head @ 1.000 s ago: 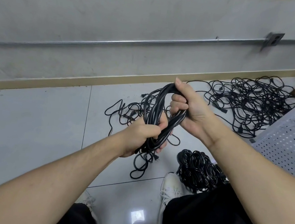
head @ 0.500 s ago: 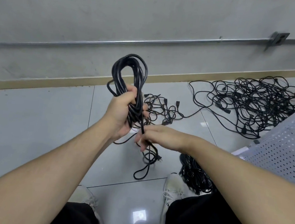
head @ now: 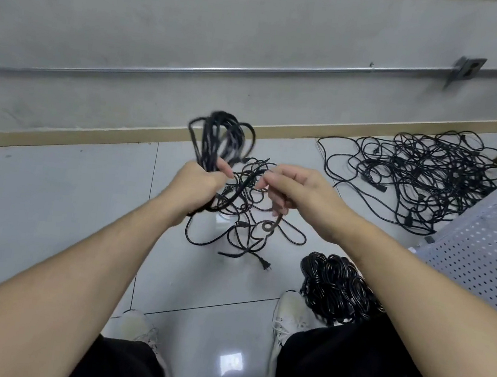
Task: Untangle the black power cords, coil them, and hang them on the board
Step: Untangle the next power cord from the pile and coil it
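The left hand [head: 199,182] grips a bundle of coiled cord [head: 220,141], fingers wrapped round the loops, which stand up above the fist and blur a little. The right hand [head: 295,191] holds the free tail [head: 274,219] of that same cord, fingers curled round it; the tail runs down from the grip and curls into a small ring just above the floor [head: 50,211].

The step in hand looks like finishing this coil: winding the loose end round the bundle to bind it. Below the hands a small loose tangle [head: 246,194] lies on the floor near the wall's skirting, with a plug [head: 264,265] at its near end (whether it belongs to the held cord cannot be told). A much larger tangle [head: 423,178] sprawls toward the far right corner of the floor, beside the perforated board [head: 484,248]. A stack of finished coils [head: 335,286] sits by the right shoe [head: 291,315].

Next, the right hand would need to carry the tail round the middle of the loops while the left keeps them pinched together, then tuck the end so that the coil holds before it goes to the board. Most cords remain untangled work.
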